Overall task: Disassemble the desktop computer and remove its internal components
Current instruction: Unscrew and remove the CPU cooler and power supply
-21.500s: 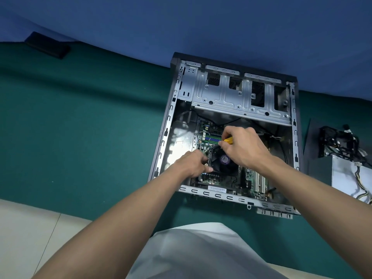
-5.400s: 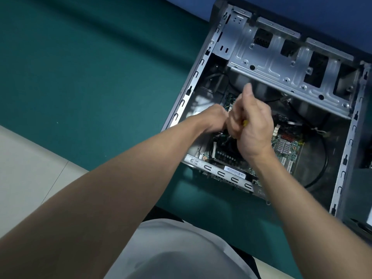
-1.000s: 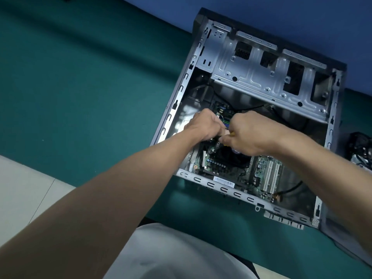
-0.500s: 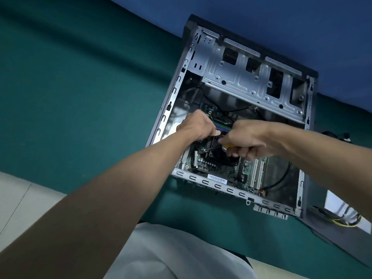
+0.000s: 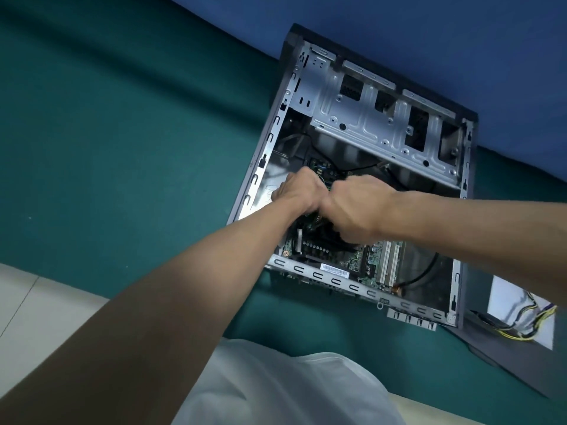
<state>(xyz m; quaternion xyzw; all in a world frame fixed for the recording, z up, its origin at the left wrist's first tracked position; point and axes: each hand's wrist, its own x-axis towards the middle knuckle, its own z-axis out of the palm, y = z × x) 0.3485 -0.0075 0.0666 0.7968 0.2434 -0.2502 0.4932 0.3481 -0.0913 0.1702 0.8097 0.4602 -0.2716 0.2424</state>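
The open desktop case [image 5: 362,285] lies on its side on a green surface [image 5: 122,148]. At its far end is an empty metal drive cage [image 5: 368,124]. The green motherboard [image 5: 352,260] sits in the near half, with a dark CPU cooler [image 5: 319,243] on it and white expansion slots [image 5: 388,265] to the right. Both hands are inside the case above the cooler, knuckles touching. My right hand [image 5: 356,207] is a tight fist; the yellow-handled screwdriver it held earlier is hidden inside it. My left hand [image 5: 299,191] curls down beside it, its fingertips hidden.
To the right of the case lie a removed power supply [image 5: 506,299] with yellow and black cables [image 5: 521,329] and a dark grey panel [image 5: 506,363]. A blue wall [image 5: 399,26] stands behind the case. A black cable [image 5: 426,274] loops inside the case's right side.
My right hand has closed further and turned, so the yellow handle no longer shows. Both hands stay over the cooler. The camera has shifted slightly.
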